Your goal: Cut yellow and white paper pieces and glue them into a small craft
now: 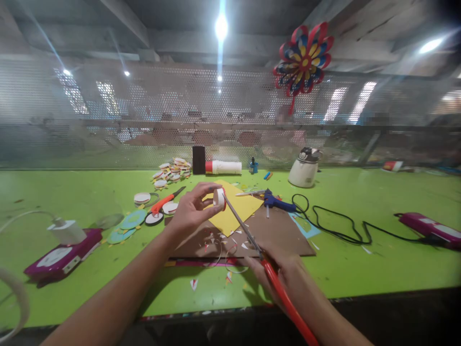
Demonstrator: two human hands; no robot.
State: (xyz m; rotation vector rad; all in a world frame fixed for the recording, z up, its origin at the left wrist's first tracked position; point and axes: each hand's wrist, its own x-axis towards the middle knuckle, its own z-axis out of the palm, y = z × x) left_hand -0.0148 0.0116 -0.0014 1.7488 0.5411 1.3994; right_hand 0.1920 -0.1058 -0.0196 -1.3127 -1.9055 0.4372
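Note:
My left hand (189, 209) is closed around a short white-and-red paper cup piece (219, 199), pinched between thumb and fingers. In my right hand (290, 274) are long scissors (249, 234) with red handles. Their tips point up and left and meet the cup piece's red-edged rim; whether the blades are parted I cannot tell. Below both hands lie a yellow sheet (237, 206) and a brown board (281, 233), the board strewn with small paper scraps and thin rings.
Left of the board lie orange-handled scissors (162, 204), blue paper rings (133, 219) and a purple power strip (65, 254). A blue glue gun (279, 202) rests at right, its black cord running to another strip (430, 228). Behind stand stacked cups (226, 167) and a white jug (304, 170).

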